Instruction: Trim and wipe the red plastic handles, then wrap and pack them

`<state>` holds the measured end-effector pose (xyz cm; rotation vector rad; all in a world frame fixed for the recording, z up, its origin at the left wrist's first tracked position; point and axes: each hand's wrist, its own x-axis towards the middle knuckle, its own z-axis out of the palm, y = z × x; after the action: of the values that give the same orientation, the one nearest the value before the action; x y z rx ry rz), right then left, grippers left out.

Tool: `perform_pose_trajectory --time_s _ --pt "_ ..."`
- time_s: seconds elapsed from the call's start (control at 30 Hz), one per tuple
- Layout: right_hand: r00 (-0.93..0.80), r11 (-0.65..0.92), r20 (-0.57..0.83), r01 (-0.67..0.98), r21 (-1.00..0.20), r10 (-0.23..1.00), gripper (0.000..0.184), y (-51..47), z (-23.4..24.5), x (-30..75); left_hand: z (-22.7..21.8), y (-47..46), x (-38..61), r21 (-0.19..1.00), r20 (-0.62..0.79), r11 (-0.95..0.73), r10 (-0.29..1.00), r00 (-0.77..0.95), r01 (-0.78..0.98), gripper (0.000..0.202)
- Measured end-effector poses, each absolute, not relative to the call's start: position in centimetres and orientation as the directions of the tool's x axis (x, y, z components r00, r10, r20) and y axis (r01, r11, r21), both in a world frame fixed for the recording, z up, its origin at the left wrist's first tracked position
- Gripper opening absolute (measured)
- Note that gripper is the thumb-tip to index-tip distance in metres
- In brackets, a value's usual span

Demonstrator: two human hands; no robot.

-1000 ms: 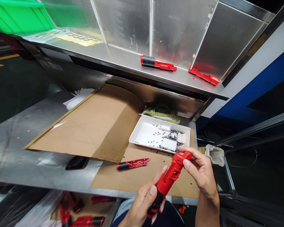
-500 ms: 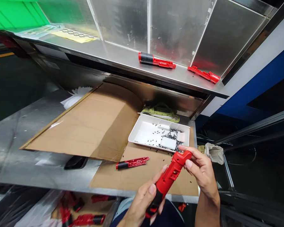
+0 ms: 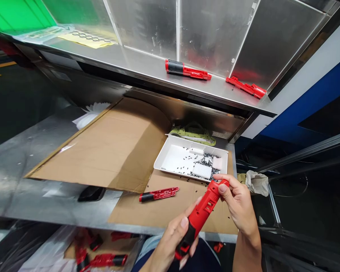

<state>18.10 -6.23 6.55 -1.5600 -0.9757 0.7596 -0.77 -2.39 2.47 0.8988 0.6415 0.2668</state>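
My left hand (image 3: 170,238) wraps the black lower end of a red tool housing (image 3: 200,219) at 1 o'clock, and my right hand (image 3: 239,204) pinches its top end between thumb and fingers. At 12 o'clock, a red half shell (image 3: 158,194) lies on cardboard (image 3: 170,211). Beyond it sits a white tray (image 3: 184,140) of small black pieces (image 3: 192,166). Farther off at 1 o'clock, two red parts (image 3: 184,70) rest on a steel shelf (image 3: 130,56).

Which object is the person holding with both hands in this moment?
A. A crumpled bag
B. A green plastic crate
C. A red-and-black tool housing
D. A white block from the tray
C. The left hand wraps around the black end of the red-and-black tool housing, and the right hand holds its red end.
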Motion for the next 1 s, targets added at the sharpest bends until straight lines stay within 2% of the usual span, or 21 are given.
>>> perform_pose_trajectory --time_s 0.13,0.2,0.27,0.33,0.4,0.43,0.53,0.63,0.73,1.0 --pt "0.383 -0.055 -0.014 0.097 -0.994 0.924 0.048 -6.7 6.3 19.1 2.7 -2.2 -0.8 0.760 -0.421 0.649 0.453 0.786 0.034 0.094" --pt "0.409 -0.027 -0.016 0.022 -0.999 0.912 0.053 -6.7 6.0 19.5 2.8 -2.2 -0.8 0.752 -0.421 0.659 0.450 0.788 0.025 0.093" --pt "0.536 0.010 0.009 0.002 -1.000 0.844 0.050 -6.4 5.6 19.9 2.8 -2.1 -0.7 0.742 -0.421 0.670 0.454 0.785 0.011 0.091" --pt "0.692 0.007 0.057 0.076 -0.997 0.719 0.044 -6.1 5.1 20.3 2.7 -2.1 -0.7 0.733 -0.423 0.680 0.461 0.780 -0.004 0.090" --pt "0.776 -0.021 0.130 0.182 -0.983 0.617 0.048 -5.9 4.8 20.5 2.5 -2.1 -0.6 0.729 -0.425 0.685 0.466 0.776 -0.012 0.088" --pt "0.778 -0.021 0.159 0.215 -0.976 0.607 0.052 -5.9 4.8 20.5 2.4 -2.1 -0.6 0.731 -0.424 0.682 0.469 0.775 -0.013 0.087" --pt "0.683 0.014 0.146 0.196 -0.981 0.716 0.057 -5.6 5.2 19.7 2.1 -2.2 -0.5 0.764 -0.411 0.645 0.491 0.768 -0.003 0.085" --pt "0.567 -0.033 0.022 0.086 -0.996 0.823 0.052 -5.0 5.8 18.2 1.8 -2.2 -0.4 0.807 -0.393 0.590 0.522 0.757 0.012 0.086" --pt "0.545 -0.062 -0.046 0.012 -0.998 0.837 0.046 -4.4 6.1 17.3 1.8 -2.2 -0.4 0.822 -0.388 0.568 0.531 0.753 0.024 0.090" --pt "0.398 -0.019 -0.018 -0.002 -1.000 0.917 0.042 -5.7 5.8 18.9 1.7 -1.7 -0.6 0.759 -0.371 0.650 0.413 0.832 0.016 0.091"
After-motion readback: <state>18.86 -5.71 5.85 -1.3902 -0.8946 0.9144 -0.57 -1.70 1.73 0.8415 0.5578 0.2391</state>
